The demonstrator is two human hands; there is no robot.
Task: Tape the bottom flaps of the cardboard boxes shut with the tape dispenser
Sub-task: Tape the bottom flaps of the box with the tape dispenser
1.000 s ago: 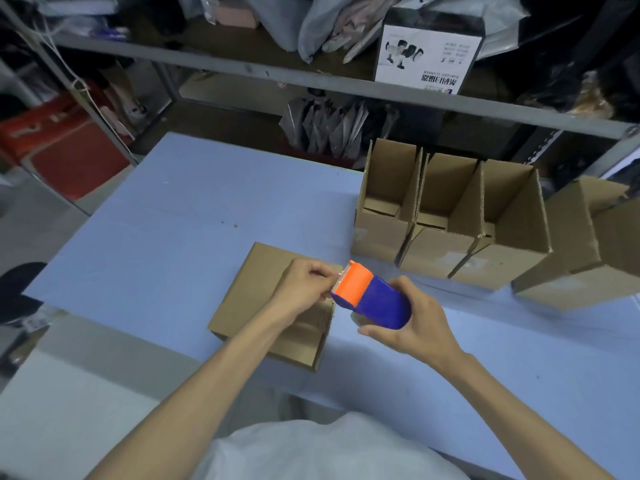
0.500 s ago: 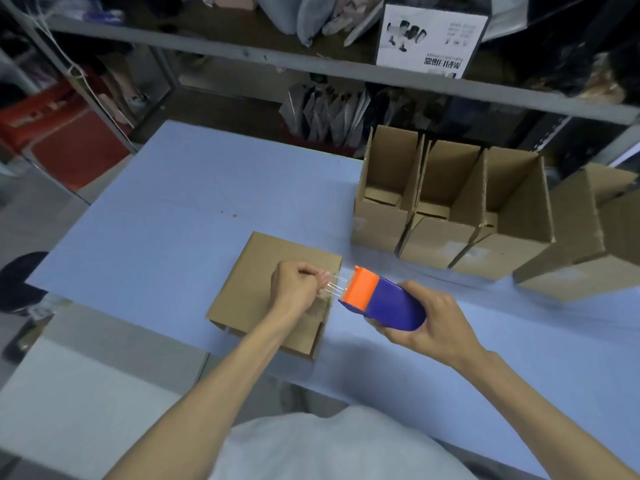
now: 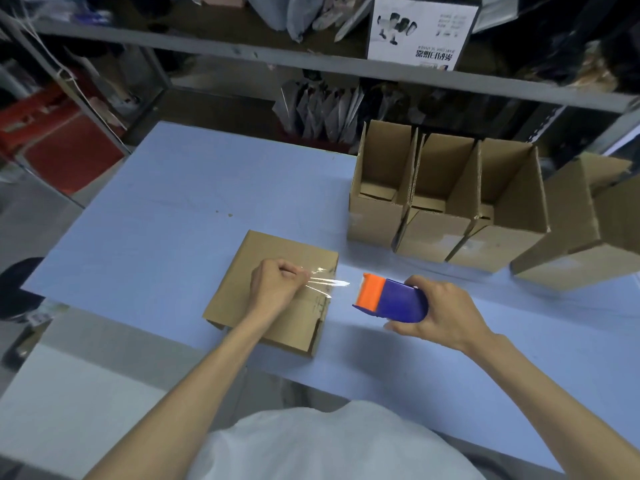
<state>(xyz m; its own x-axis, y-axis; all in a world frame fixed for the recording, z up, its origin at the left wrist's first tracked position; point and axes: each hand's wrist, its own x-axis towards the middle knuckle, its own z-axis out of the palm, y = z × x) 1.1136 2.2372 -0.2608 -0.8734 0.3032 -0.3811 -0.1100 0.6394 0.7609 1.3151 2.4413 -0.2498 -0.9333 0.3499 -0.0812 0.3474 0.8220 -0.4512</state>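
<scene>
Head view: box [image 3: 273, 249] lies flat on the blue table [image 3: 156, 220], closed face up, near the front edge and a bit left of centre. Left hand [image 3: 277, 285] is over the box's top face with fingers curled tight, pinching the free end of the clear tape [image 3: 323, 282]. Can't tell if the hand touches the cardboard. The tape is wrinkled and glinting. It runs from the pinch, across the box's right edge, to the dispenser [image 3: 391, 299]. Can't tell if any tape is stuck to the box.

The dispenser has an orange head and a blue body. It is held just right of the box, above the table, with the orange end pointing at the left hand. Right hand [image 3: 441, 315] grips the blue body, fingers curled over the top and thumb under the near side. Both forearms come in from the bottom of the frame.

Back right on the table are three open boxes [image 3: 429, 233], upright, mouths up, flaps standing, touching side by side in a row. They are well apart from the box being taped. A fourth box [image 3: 568, 244] sits just right of them and reaches the frame edge.

Behind the table is a metal shelf [image 3: 311, 69]. A white carton [image 3: 420, 29] with printed photos stands on it, and silvery bags [image 3: 322, 112] are below. A white shirt [image 3: 329, 445] shows at bottom centre.
</scene>
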